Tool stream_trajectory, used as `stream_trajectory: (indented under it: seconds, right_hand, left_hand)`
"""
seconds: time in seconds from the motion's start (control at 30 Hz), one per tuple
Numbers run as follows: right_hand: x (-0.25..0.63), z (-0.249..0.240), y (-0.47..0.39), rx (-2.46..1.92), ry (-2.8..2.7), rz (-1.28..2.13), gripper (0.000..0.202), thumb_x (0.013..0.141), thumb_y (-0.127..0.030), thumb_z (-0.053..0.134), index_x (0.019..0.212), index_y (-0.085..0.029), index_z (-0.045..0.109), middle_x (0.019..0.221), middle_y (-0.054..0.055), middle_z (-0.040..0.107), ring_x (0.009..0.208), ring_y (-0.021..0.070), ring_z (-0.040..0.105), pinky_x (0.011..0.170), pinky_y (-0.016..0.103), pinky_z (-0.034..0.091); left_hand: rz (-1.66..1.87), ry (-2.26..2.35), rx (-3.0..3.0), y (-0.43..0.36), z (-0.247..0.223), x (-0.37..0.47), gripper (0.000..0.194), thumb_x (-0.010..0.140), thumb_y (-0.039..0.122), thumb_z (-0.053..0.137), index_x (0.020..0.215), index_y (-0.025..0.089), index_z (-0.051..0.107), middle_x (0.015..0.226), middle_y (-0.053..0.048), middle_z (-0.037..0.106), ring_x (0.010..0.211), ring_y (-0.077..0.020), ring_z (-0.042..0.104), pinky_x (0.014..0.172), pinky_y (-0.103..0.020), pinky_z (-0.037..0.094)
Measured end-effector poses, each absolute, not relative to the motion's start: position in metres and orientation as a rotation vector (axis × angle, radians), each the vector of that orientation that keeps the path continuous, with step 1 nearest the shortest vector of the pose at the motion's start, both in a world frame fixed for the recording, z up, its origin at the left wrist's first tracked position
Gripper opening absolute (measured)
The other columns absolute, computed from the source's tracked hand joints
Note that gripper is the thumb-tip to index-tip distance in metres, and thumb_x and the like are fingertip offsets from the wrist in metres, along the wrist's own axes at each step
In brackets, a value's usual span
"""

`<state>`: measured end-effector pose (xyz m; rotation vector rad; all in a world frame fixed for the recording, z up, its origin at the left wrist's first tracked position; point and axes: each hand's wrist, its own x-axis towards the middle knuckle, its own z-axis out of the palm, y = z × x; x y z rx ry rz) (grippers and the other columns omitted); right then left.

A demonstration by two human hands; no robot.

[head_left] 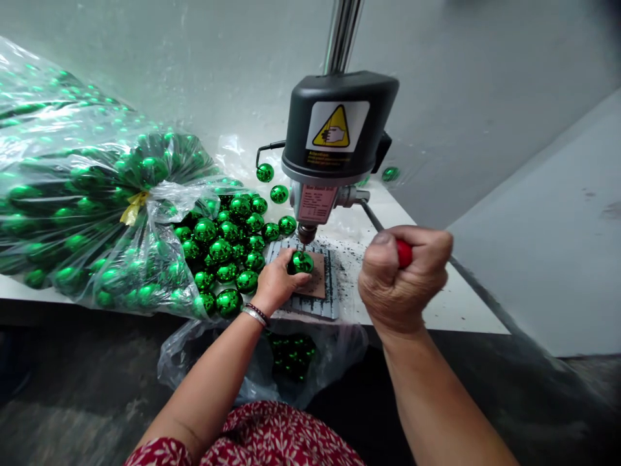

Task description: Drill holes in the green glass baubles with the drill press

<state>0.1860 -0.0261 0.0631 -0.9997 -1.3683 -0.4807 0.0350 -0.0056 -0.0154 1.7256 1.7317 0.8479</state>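
Observation:
My left hand [280,279] holds a shiny green ball [303,262] between thumb and fingers, on a brown board [317,285] over the grooved metal base [330,304]. The chuck and bit of a bench drill [307,233] are directly above the ball; the bit's tip appears to meet the ball's top. My right hand [405,278] is closed around the red knob [403,254] at the end of the drill's lever [372,216]. The dark drill head [334,129] carries a yellow warning label.
A pile of green balls [220,251] lies left of the drill, beside large clear bags of balls [87,226]. An open plastic bag with balls [294,356] hangs below the front edge of the white table [466,310]. Dark shavings surround the base.

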Motion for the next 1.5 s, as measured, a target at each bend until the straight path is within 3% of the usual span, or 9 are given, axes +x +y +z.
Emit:
stream_trajectory:
  seconds: [0.17,0.37,0.47,0.57,0.73,0.9,1.03,1.27,1.5]
  right_hand:
    - [0.187,0.06,-0.026,-0.97,-1.388,-0.468,0.005,0.084,-0.02,0.048,0.08,-0.016,0.048,0.068,-0.003,0.053,0.062,0.0027,0.05,0.057,0.016,0.039]
    - [0.188,0.126,-0.003,-1.079,-1.322,-0.304,0.019,0.086,-0.024,0.043,0.072,-0.012,0.045,0.062,-0.005,0.044,0.056,-0.001,0.036,0.057,0.016,0.03]
    - [0.188,0.15,0.006,-1.199,-1.306,-0.176,0.018,0.085,-0.022,0.041,0.07,-0.012,0.044,0.06,-0.006,0.039,0.059,-0.0009,0.033,0.062,0.018,0.028]
    - [0.188,0.155,0.007,-1.255,-1.307,-0.123,0.018,0.085,-0.024,0.038,0.071,-0.014,0.044,0.062,-0.006,0.039,0.062,0.0,0.035,0.066,0.022,0.028]
    - [0.189,0.15,0.004,-1.266,-1.334,-0.115,0.016,0.086,-0.022,0.036,0.072,-0.015,0.04,0.068,-0.004,0.038,0.066,0.0012,0.034,0.069,0.025,0.027]
    - [0.195,0.143,0.014,-1.157,-1.362,-0.141,0.014,0.085,-0.021,0.034,0.075,-0.014,0.042,0.07,0.0,0.036,0.066,0.0036,0.032,0.071,0.026,0.028]
    - [0.199,0.139,0.02,-1.134,-1.38,-0.16,0.015,0.085,-0.022,0.033,0.077,-0.015,0.044,0.074,0.002,0.038,0.07,0.0061,0.037,0.075,0.026,0.032]
    - [0.198,0.14,0.02,-1.087,-1.367,-0.137,0.013,0.085,-0.022,0.036,0.073,-0.016,0.038,0.072,0.001,0.038,0.067,0.0051,0.036,0.072,0.025,0.031]
    - [0.192,0.147,0.011,-1.135,-1.356,-0.116,0.013,0.083,-0.024,0.036,0.072,-0.018,0.033,0.068,0.0,0.037,0.063,0.0045,0.034,0.067,0.025,0.027]
  left_hand:
    - [0.835,1.754,1.736,-0.005,-0.015,0.035,0.064,0.07,0.037,0.072,0.129,0.022,0.055,0.102,-0.007,0.07,0.09,-0.0251,0.064,0.08,-0.035,0.049]
    - [0.913,1.733,1.711,-0.01,-0.012,0.036,0.045,0.07,0.035,0.07,0.113,0.022,0.061,0.088,-0.003,0.068,0.08,-0.0221,0.063,0.073,-0.033,0.049]
    - [0.971,1.701,1.712,-0.026,-0.009,0.034,0.042,0.071,0.032,0.068,0.11,0.02,0.059,0.094,-0.004,0.068,0.085,-0.0213,0.063,0.078,-0.033,0.05]
    - [0.833,1.603,1.83,-0.053,-0.008,0.026,0.05,0.07,0.032,0.069,0.116,0.017,0.056,0.101,-0.007,0.067,0.091,-0.0233,0.063,0.083,-0.036,0.05]
    - [0.64,1.371,1.965,-0.098,-0.011,-0.001,0.066,0.07,0.029,0.072,0.131,0.018,0.048,0.131,-0.013,0.056,0.105,-0.023,0.061,0.092,-0.037,0.051]
    - [0.881,1.874,2.046,-0.119,-0.016,-0.038,0.046,0.082,0.028,0.062,0.126,0.022,0.051,0.129,-0.011,0.057,0.113,-0.0236,0.06,0.096,-0.039,0.051]
    - [0.645,2.297,2.079,-0.123,-0.017,-0.056,0.053,0.079,0.023,0.064,0.129,0.02,0.047,0.133,-0.014,0.053,0.113,-0.0275,0.06,0.087,-0.037,0.055]
    - [0.255,2.418,2.121,-0.105,-0.016,-0.049,0.055,0.081,0.025,0.061,0.133,0.018,0.045,0.13,-0.015,0.056,0.095,-0.0263,0.067,0.069,-0.033,0.056]
    - [0.476,2.442,2.093,-0.086,-0.016,-0.044,0.056,0.081,0.027,0.062,0.134,0.017,0.045,0.135,-0.018,0.052,0.099,-0.0283,0.066,0.07,-0.033,0.056]
